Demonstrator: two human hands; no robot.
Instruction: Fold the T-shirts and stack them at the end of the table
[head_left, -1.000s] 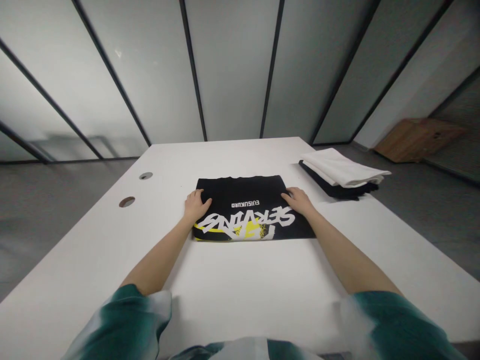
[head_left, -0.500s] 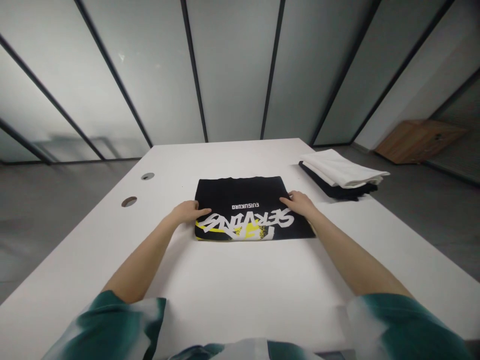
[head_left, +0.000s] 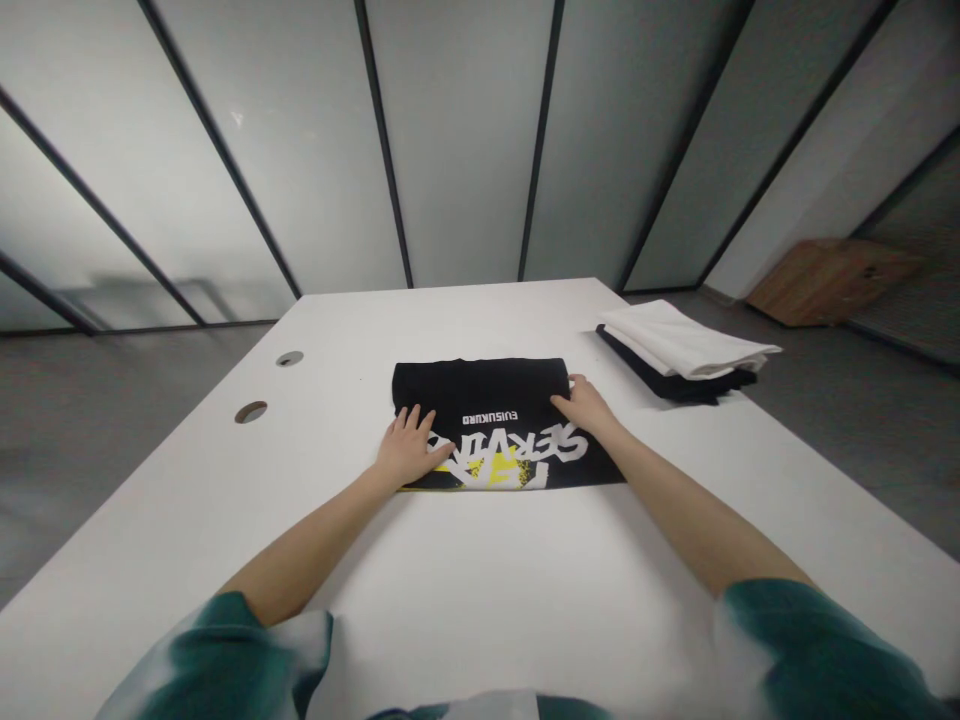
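Observation:
A folded black T-shirt (head_left: 480, 388) lies on the white table, bearing white lettering and a yellow graphic on its nearer half. My left hand (head_left: 409, 448) rests flat with spread fingers on its left side, covering part of the print. At the right edge, my right hand (head_left: 586, 404) grips the cloth, thumb on top and the fingers partly hidden at the side. The far edge of the shirt looks thick and rounded.
A stack of folded cloth, white (head_left: 686, 338) over black (head_left: 675, 387), lies at the table's right edge. Two round holes (head_left: 251, 412) pierce the white table (head_left: 525, 570) on the left. A wooden cabinet (head_left: 829, 282) stands beyond, near frosted panels.
My left hand has let go of the left edge and moved onto the print, fingers spread. The shirt's far edge has become rounder. My right hand has shifted slightly left.

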